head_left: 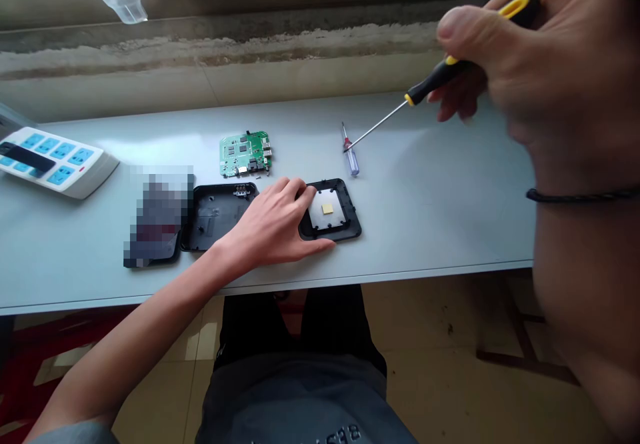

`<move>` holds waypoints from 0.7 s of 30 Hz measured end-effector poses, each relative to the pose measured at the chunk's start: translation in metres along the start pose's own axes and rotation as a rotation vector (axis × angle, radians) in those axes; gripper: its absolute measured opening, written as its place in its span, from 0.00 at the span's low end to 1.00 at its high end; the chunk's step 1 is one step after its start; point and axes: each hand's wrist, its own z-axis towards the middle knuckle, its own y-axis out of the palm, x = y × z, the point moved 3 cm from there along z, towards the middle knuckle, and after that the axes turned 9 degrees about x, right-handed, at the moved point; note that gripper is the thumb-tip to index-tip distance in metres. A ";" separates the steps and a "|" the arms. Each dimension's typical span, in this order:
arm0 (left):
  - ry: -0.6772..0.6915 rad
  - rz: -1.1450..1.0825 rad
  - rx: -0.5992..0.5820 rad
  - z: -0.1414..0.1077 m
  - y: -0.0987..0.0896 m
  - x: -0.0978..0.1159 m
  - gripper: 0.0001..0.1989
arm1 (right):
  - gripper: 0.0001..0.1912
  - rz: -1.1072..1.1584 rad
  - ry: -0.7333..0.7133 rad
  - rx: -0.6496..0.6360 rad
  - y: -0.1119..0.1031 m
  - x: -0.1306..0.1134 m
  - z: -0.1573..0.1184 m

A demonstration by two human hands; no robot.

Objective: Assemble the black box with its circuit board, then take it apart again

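In my right hand, raised at the upper right, is a black-and-yellow screwdriver. Its thin shaft slants down to the left, and in this view the tip overlaps a small clear-handled screwdriver. My left hand grips the left side of a black plastic cover, thumb along the near edge and fingers at the far side. A metal plate with a small yellowish pad sits inside that cover. Partly behind my left hand lies an open black case shell. A green circuit board rests beyond it.
A dark flat object, partly pixelated, touches the shell's left side. At the far left is a white power strip with a black item on top. Tiny screws lie near the board. The wall bounds the table's back.
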 end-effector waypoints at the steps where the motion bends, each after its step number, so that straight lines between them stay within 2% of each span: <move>1: 0.002 -0.003 0.006 0.000 0.000 0.000 0.41 | 0.19 -0.051 -0.038 0.054 0.003 0.007 0.007; 5: 0.002 -0.014 0.024 -0.001 0.000 -0.001 0.41 | 0.24 0.032 0.116 0.134 0.018 0.043 0.030; 7: 0.003 -0.016 0.026 -0.001 -0.001 -0.001 0.40 | 0.20 0.093 0.210 0.122 0.025 0.057 0.034; 13: 0.003 -0.020 0.050 -0.002 -0.003 0.001 0.39 | 0.05 0.242 0.450 -0.086 0.040 0.080 0.024; 17: 0.000 -0.017 0.052 -0.003 -0.002 0.000 0.39 | 0.04 0.257 0.520 -0.177 0.041 0.089 0.020; 21: -0.005 -0.023 0.045 -0.003 -0.002 0.000 0.38 | 0.08 0.206 0.524 -0.209 0.036 0.095 0.019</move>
